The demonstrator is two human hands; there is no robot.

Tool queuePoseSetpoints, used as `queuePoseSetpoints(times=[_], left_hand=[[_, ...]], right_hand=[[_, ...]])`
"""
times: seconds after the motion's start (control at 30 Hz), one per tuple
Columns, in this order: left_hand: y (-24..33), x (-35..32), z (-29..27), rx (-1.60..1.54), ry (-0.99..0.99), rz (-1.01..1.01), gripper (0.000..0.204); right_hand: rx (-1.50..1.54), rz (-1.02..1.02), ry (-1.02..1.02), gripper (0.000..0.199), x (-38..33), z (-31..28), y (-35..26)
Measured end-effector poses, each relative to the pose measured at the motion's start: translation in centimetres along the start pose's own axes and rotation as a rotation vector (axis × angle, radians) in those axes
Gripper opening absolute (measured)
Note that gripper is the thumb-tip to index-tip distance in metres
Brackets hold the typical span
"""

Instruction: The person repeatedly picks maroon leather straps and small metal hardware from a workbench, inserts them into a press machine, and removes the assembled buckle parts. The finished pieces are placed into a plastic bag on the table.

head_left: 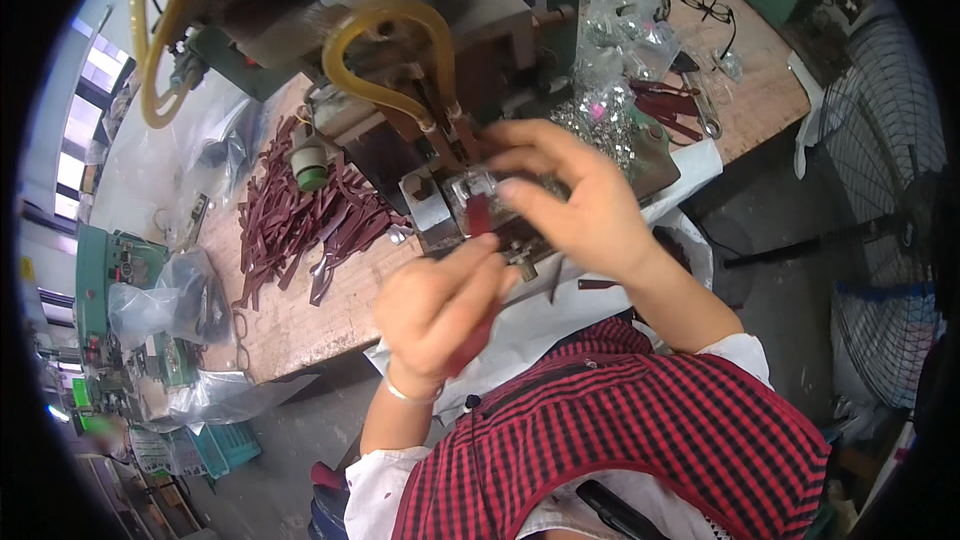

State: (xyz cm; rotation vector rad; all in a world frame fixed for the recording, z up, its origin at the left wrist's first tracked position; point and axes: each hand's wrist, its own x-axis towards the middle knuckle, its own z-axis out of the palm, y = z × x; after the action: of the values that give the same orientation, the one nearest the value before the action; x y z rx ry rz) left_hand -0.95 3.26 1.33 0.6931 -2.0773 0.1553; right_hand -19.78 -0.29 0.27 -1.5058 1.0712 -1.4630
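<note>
My left hand [435, 315] is closed, its thumb and fingers pinching a dark red strap [480, 217]. The strap's upper end reaches onto the small metal work plate of a bench press [425, 205], and its lower part hangs below my fingers. On the right of that plate is my right hand [590, 205], slightly blurred. Its thumb and fingers are spread apart near the press head, and nothing shows between them. A curved yellow hose [335, 55] runs to the press head. Small shiny metal pieces [600, 130] are heaped just beyond my right hand.
Many dark red straps [305, 205] are piled left of the press. More straps [668, 105] lie at the back right, near glasses [707, 6] and plastic bags [625, 30]. A large fan [880, 140] stands right of the bench. A green machine [95, 290] is at far left.
</note>
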Motion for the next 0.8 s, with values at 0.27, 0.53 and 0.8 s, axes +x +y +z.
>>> queuePoseSetpoints(times=[0.27,0.53,0.8], left_hand=[[-1.8,-0.2,3.6,0.024,0.073,0.162,0.025],[-1.9,-0.3,3.6,0.014,0.072,0.125,0.023],[-4.1,-11.4,-4.8,0.271,0.143,-0.34,0.017]], right_hand=[[-1.084,-0.169,0.292,0.022,-0.1,-9.1,12.5],[-1.149,-0.251,0.26,0.013,5.4,-5.3,12.7],[-0.709,-0.118,0.402,0.013,0.6,-7.8,11.9]])
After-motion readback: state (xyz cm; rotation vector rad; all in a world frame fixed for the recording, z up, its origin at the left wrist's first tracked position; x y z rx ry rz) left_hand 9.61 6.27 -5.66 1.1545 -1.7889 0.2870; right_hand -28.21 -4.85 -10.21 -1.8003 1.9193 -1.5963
